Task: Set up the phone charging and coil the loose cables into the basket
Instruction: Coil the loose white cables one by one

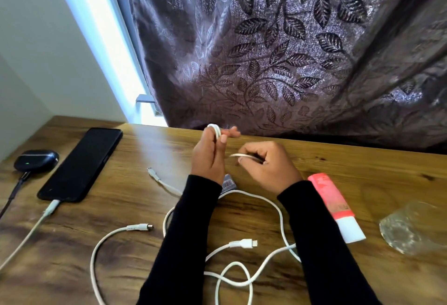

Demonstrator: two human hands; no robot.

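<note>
A room in a home: a wood-grain desk stands against a window hung with a heavy purple leaf-patterned curtain, daylight showing at its left edge. Personal items lie on the desk, among them a phone on charge, an earbud case far left and a pink tube at right.

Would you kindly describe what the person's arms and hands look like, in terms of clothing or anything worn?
Both arms wear plain black long sleeves, close-fitting and ending at the wrists. The left hand and the right hand are bare: no gloves, and no rings, watch or bracelets are visible. The sleeves show no markings or logos.
</note>
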